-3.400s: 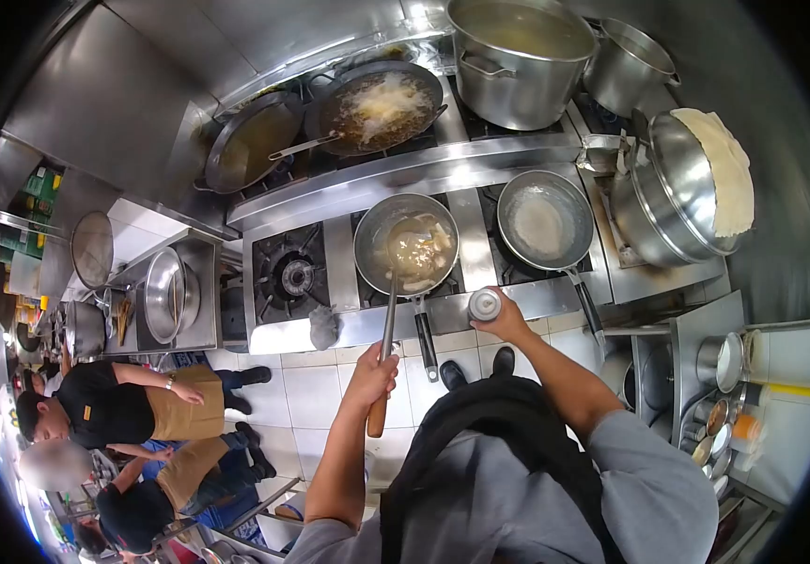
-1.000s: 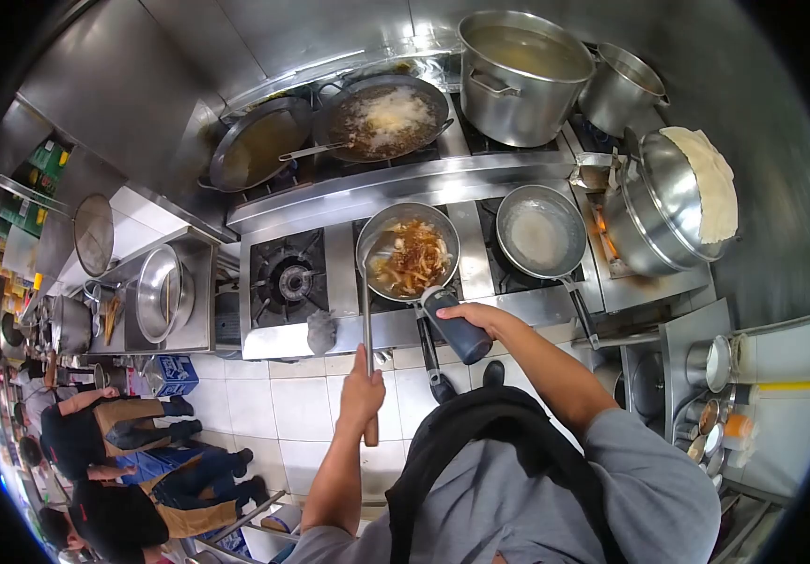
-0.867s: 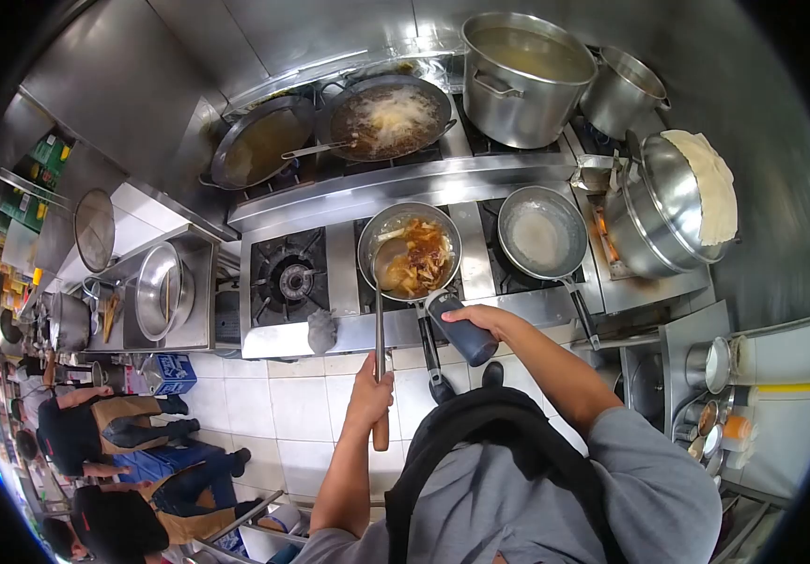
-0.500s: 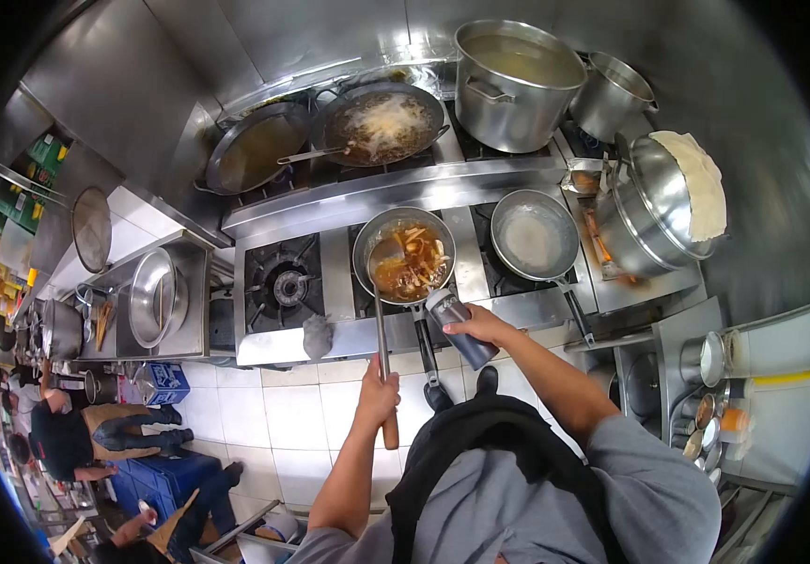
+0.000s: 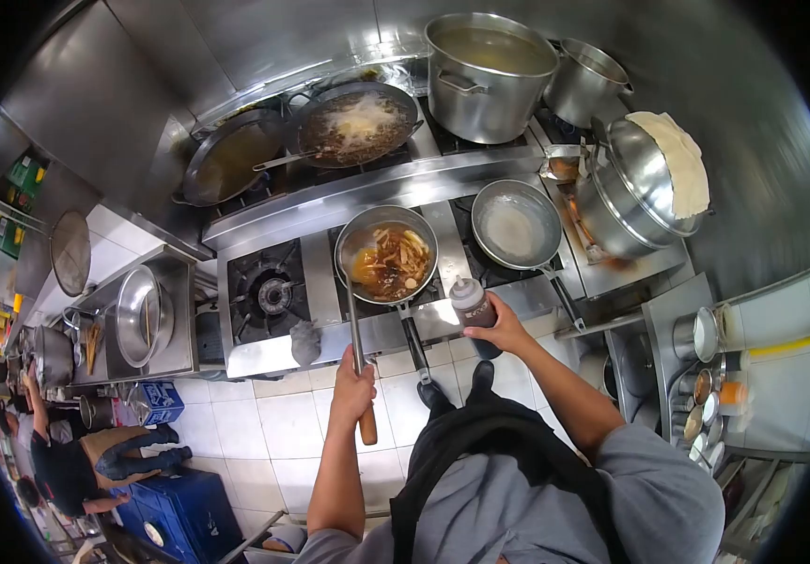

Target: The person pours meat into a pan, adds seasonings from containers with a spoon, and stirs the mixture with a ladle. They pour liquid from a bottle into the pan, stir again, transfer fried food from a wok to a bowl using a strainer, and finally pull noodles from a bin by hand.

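1. Left hand [image 5: 352, 390]: fingers wrapped round the shaft of a ladle [image 5: 355, 329], with the wooden end showing below the fist; it lies on the wearer's side of the frying pan [image 5: 356, 233], roughly in line with that pan's left edge.
2. Ladle, orientation: long axis running forward from the fist to the left side of the frying pan, leaning slightly leftward; its bowl sits inside the pan, beside the browned, sauced food [image 5: 401, 258]; the bowl's outline is partly lost in the sauce.
3. Right hand [image 5: 502, 329]: thumb and fingers closed about a squeeze bottle [image 5: 474, 310], to the right of the frying pan and on the wearer's side; the bottle is clear of the pan's rim, nozzle end towards the stove; its exact tilt cannot be told.
4. Governing relation: the frying pan lies forward and right of one hand, forward and left of the other; its black handle [image 5: 414, 343] points towards the wearer, slanting slightly right, between both hands; neither touches it, and neither is plainly nearer.
5. Surroundings, relative to the frying pan: second pan [image 5: 548, 246], right; burner [image 5: 273, 296], left; bubbling wok [image 5: 309, 132], beyond; stockpot [image 5: 494, 103], beyond and right.
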Available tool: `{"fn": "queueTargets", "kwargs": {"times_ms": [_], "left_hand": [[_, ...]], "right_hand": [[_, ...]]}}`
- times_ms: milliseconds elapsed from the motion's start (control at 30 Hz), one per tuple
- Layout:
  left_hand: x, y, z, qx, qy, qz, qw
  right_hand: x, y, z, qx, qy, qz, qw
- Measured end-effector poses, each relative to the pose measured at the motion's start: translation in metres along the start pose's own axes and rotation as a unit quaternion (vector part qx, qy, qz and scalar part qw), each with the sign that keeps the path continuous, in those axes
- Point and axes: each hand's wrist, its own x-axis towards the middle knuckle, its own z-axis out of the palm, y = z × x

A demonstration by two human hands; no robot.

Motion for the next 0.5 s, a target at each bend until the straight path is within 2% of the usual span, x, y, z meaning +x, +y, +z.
{"fn": "queueTargets", "kwargs": {"times_ms": [67, 100, 167, 267, 300, 367, 433, 500], "left_hand": [[-0.005, 0.011, 0.003, 0.121, 0.050, 0.031, 0.991], [0.001, 0.002, 0.005, 0.124, 0.046, 0.031, 0.991], [0.021, -0.030, 0.008, 0.320, 0.134, 0.197, 0.917], [0.043, -0.051, 0.024, 0.302, 0.155, 0.251, 0.907], [0.045, -0.055, 0.027, 0.309, 0.134, 0.262, 0.904], [0.053, -0.059, 0.039, 0.131, 0.083, 0.058, 0.986], [0.027, -0.033, 0.053, 0.108, 0.079, 0.048, 0.990], [0.034, -0.043, 0.053, 0.093, 0.092, 0.023, 0.991]], "right_hand": [[-0.010, -0.010, -0.006, 0.000, 0.013, -0.008, 1.000], [-0.016, -0.015, -0.010, -0.002, 0.028, -0.022, 0.999], [-0.033, -0.022, -0.020, -0.001, 0.051, -0.033, 0.998], [-0.066, -0.020, -0.045, 0.130, 0.121, -0.016, 0.984], [-0.077, -0.015, -0.056, 0.133, 0.146, -0.013, 0.980], [-0.102, -0.016, -0.093, 0.079, 0.204, -0.056, 0.974], [-0.142, -0.015, -0.139, 0.025, 0.292, -0.072, 0.953], [-0.181, -0.027, -0.189, 0.014, 0.394, -0.086, 0.915]]}}
